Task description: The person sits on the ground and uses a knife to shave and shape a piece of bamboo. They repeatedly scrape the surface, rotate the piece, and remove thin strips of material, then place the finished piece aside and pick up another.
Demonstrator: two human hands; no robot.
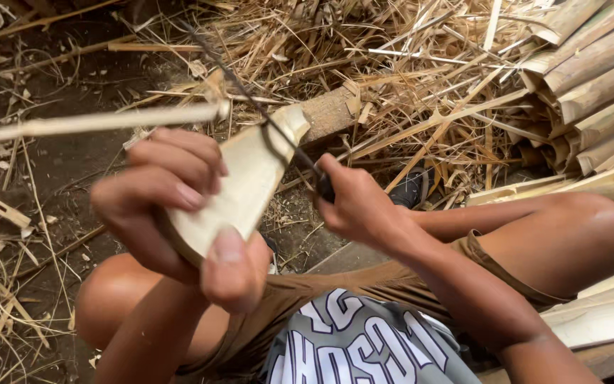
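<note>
My left hand (pixel 179 210) grips a pale curved piece of split bamboo (pixel 246 186), thumb on its near end and fingers wrapped over the top. My right hand (pixel 353 203) is closed on the dark handle of a knife whose thin blade (pixel 250 96) runs up and to the left across the far end of the bamboo piece. A long thin pale strip (pixel 94 122) stretches from the top of the piece out to the left edge, blurred. My knees and brown shorts show below.
Dry bamboo shavings and splinters (pixel 392 78) cover the dirt ground. A stack of split bamboo slats (pixel 591 78) lies at the upper right, more pale slats (pixel 605 313) at the right. A wooden block (pixel 328 110) sits behind the piece.
</note>
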